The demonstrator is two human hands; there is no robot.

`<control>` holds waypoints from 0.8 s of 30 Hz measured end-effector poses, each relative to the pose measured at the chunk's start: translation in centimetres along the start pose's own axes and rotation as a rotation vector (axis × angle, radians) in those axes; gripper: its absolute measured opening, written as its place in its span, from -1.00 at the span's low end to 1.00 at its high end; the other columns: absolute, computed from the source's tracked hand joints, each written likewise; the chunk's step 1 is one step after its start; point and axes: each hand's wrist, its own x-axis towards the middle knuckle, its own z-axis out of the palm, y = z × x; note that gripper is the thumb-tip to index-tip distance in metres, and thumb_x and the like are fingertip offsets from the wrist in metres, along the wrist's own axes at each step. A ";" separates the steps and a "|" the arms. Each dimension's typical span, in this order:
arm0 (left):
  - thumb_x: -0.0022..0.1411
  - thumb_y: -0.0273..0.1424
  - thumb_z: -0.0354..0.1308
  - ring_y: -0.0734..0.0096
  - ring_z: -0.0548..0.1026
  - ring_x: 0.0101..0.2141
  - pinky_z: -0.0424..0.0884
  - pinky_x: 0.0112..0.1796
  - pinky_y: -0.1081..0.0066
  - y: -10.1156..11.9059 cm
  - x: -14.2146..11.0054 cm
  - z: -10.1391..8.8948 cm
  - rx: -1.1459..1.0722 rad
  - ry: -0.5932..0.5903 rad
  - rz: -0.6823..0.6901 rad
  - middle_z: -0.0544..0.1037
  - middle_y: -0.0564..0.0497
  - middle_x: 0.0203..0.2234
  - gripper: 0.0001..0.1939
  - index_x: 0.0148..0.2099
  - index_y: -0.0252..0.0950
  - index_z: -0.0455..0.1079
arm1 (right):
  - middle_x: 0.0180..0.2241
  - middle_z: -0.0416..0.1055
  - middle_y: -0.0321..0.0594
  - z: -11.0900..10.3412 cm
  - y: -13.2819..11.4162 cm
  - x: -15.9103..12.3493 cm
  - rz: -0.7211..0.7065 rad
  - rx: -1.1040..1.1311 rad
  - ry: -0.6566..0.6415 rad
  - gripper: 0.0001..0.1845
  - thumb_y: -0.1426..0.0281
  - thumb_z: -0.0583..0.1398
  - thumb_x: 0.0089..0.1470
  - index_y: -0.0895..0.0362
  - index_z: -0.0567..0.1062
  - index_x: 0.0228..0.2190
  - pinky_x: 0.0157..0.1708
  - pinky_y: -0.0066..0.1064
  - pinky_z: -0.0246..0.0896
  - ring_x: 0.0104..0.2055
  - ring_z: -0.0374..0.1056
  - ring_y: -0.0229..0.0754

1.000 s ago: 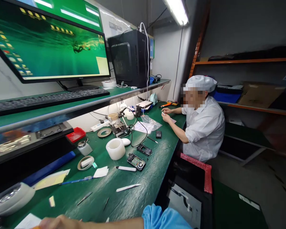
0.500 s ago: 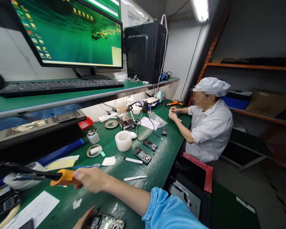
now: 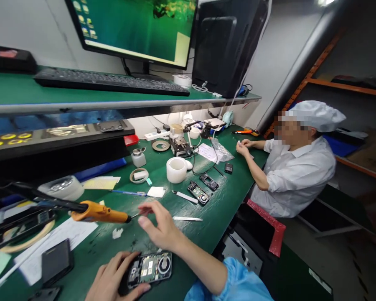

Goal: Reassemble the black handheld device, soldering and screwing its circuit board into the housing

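My left hand [image 3: 111, 276] grips the left end of an opened phone [image 3: 150, 269], its bare circuit board and a round white-ringed part facing up. Fingers lie along the far edge and the thumb along the near one. My right hand [image 3: 159, 225] is off the table, fingers apart and holding nothing. Its fingertips are close to the thin bit of an orange electric screwdriver [image 3: 103, 212]; whether they touch it I cannot tell. A thick black cord runs from the screwdriver's rear to the left. White tweezers [image 3: 188, 218] lie just beyond my right hand.
Two opened device bodies [image 3: 199, 192], a white-handled knife [image 3: 184, 197] and a tape roll [image 3: 176, 170] lie farther back. At left are a dark phone [image 3: 57, 261] and paper [image 3: 81, 232]. A co-worker [image 3: 296, 167] sits at right. A shelf [image 3: 128, 98] overhangs the table.
My right hand has let go of the orange electric screwdriver and opened near its bit. The view has tipped downward and swung left, so more of the opened phone and my left hand shows.
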 end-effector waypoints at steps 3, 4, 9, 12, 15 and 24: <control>0.21 0.08 0.51 -0.01 0.70 -0.09 0.66 -0.11 0.18 2.0 -0.1 -1.1 0.041 0.035 -0.018 0.71 -0.08 0.00 -0.41 0.20 -0.02 0.63 | 0.04 0.59 -0.10 -1.5 1.2 -4.0 -0.074 -0.161 -0.050 -0.61 0.26 0.31 0.34 0.09 0.52 0.14 0.21 -0.21 0.46 0.10 0.54 -0.08; 0.19 0.10 0.53 -0.05 0.68 -0.05 0.64 -0.08 0.14 3.0 0.1 -1.5 0.049 0.044 -0.035 0.69 -0.12 0.02 -0.34 0.22 -0.08 0.61 | 0.05 0.59 -0.08 -1.9 1.7 -5.2 -0.098 -0.226 -0.067 -0.58 0.27 0.32 0.33 0.09 0.49 0.16 0.19 -0.21 0.47 0.12 0.53 -0.06; 0.13 0.17 0.54 -0.08 0.61 0.04 0.56 0.09 0.04 6.0 1.3 -4.4 0.013 -0.056 -0.103 0.60 -0.20 0.09 -0.08 0.36 -0.19 0.42 | 0.13 0.59 -0.01 -1.6 5.0 -8.8 -0.328 -0.544 -0.121 -0.36 0.15 0.34 0.34 0.08 0.37 0.32 0.10 -0.17 0.46 0.13 0.52 0.05; 0.22 0.13 0.50 -0.09 0.58 0.14 0.49 0.22 -0.02 6.8 0.6 -6.2 0.023 -0.025 -0.163 0.56 -0.20 0.13 -0.11 0.41 -0.17 0.33 | 0.06 0.63 -0.01 -0.2 6.4 -9.3 -0.444 -0.602 -0.125 -0.39 0.07 0.22 0.45 0.10 0.36 0.35 0.01 -0.15 0.42 0.05 0.54 0.07; 0.46 -0.02 0.36 0.00 0.60 0.11 0.54 0.16 0.08 8.3 -1.4 -7.1 0.059 0.050 -0.245 0.56 -0.19 0.11 -0.34 0.42 -0.17 0.31 | 0.02 0.64 0.01 0.8 6.9 -9.2 -0.478 -0.586 -0.109 -0.38 0.03 0.15 0.49 0.07 0.36 0.39 -0.06 -0.12 0.40 -0.01 0.54 0.10; 0.57 -0.43 0.11 0.17 0.64 -0.05 0.60 -0.04 0.23 10.5 -8.9 -3.8 0.392 0.697 -0.492 0.60 -0.13 -0.03 -0.77 0.19 -0.14 0.45 | 0.05 0.64 0.03 0.8 6.8 -6.5 -0.464 -0.425 -0.302 -0.33 0.03 0.21 0.46 0.04 0.35 0.42 -0.12 -0.11 0.53 -0.02 0.59 0.12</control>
